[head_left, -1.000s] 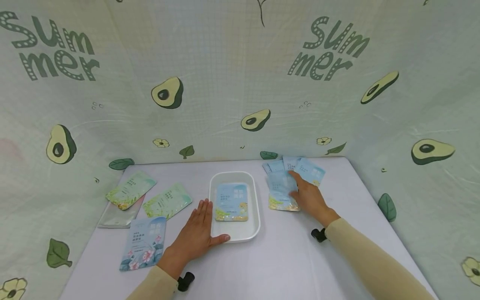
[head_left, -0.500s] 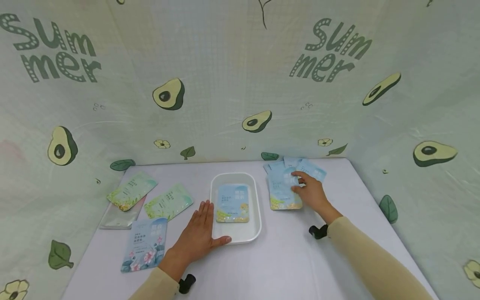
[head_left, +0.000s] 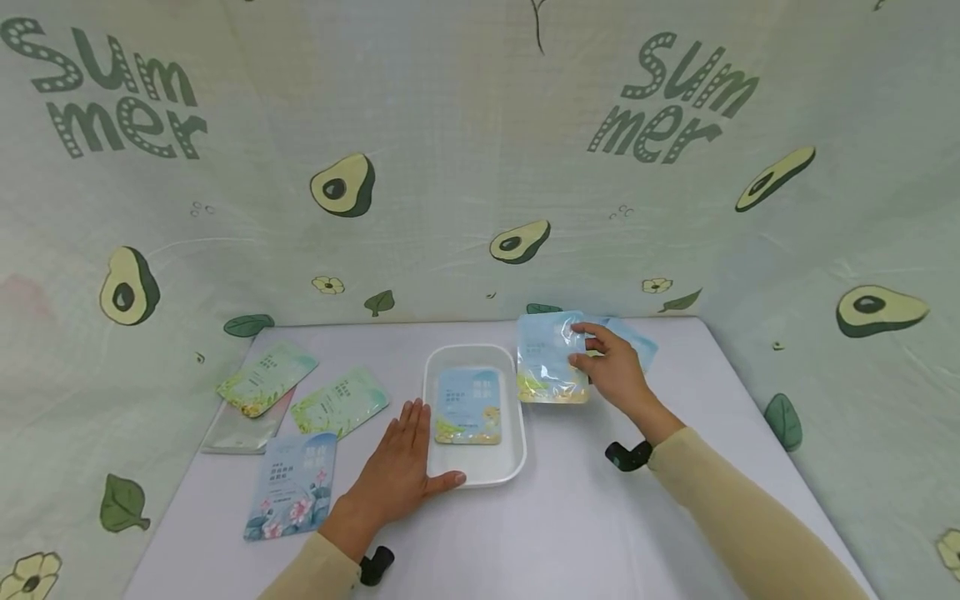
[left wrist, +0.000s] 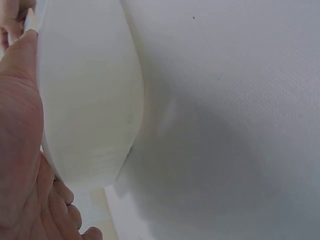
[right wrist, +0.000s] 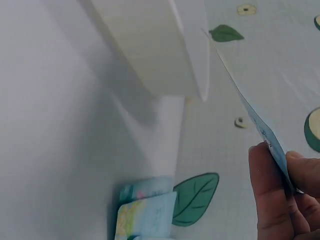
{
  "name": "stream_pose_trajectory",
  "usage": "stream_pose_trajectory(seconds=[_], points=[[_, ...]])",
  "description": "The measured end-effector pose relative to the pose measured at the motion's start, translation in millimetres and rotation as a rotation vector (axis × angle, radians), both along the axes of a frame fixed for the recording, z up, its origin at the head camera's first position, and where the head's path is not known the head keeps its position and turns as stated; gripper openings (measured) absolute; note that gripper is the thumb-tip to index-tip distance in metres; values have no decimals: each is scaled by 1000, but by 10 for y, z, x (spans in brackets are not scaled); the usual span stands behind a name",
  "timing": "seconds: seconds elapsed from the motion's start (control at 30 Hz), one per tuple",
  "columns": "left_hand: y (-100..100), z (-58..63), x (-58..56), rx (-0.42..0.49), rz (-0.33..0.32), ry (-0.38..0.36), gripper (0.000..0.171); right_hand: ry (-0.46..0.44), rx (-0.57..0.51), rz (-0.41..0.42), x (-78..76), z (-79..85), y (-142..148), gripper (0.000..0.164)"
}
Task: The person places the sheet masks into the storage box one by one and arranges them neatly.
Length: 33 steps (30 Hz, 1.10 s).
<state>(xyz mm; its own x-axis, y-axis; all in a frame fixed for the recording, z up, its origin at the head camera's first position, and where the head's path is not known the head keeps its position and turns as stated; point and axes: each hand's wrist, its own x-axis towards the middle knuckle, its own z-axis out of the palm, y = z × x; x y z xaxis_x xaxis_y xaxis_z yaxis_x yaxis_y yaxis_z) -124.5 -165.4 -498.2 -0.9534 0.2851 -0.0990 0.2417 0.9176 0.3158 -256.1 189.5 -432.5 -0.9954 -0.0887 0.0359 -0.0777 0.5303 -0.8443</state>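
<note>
My right hand (head_left: 617, 373) pinches a blue sheet mask packet (head_left: 549, 360) between thumb and fingers, by its right side. The right wrist view shows this packet edge-on, raised off the table. A similar blue packet (head_left: 467, 405) lies flat in the white tray (head_left: 476, 473) at the middle of the table. Along the tray's left rim rest the straight fingers of my left hand (head_left: 392, 468), its thumb spread at the near corner. In the left wrist view the palm is beside the tray's outer wall (left wrist: 92, 95).
Behind my right hand, more blue packets (head_left: 641, 342) lie at the back right, partly hidden. On the left are two green packets (head_left: 267, 379), a silver-backed one (head_left: 240, 433) beneath, and a blue packet with pink flowers (head_left: 291, 487). A printed curtain (head_left: 427, 167) stands behind the table.
My right hand has picked up a blue packet from the back-right pile and moved it left toward the tray's right rim. My left hand stays at the tray.
</note>
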Motion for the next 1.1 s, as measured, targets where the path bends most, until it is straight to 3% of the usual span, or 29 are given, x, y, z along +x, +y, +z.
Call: stream_pose_trajectory(seconds=[0.3,0.7,1.1], points=[[-9,23,3,-45,-13,46,122,-46,-100,98,157,37,-541,50],[7,50,-19,-80,-25,80,126,-83,-42,140,232,-225,-1186,46],[6,51,-19,-50,-21,71,126,-87,83,200,258,-302,-1382,45]])
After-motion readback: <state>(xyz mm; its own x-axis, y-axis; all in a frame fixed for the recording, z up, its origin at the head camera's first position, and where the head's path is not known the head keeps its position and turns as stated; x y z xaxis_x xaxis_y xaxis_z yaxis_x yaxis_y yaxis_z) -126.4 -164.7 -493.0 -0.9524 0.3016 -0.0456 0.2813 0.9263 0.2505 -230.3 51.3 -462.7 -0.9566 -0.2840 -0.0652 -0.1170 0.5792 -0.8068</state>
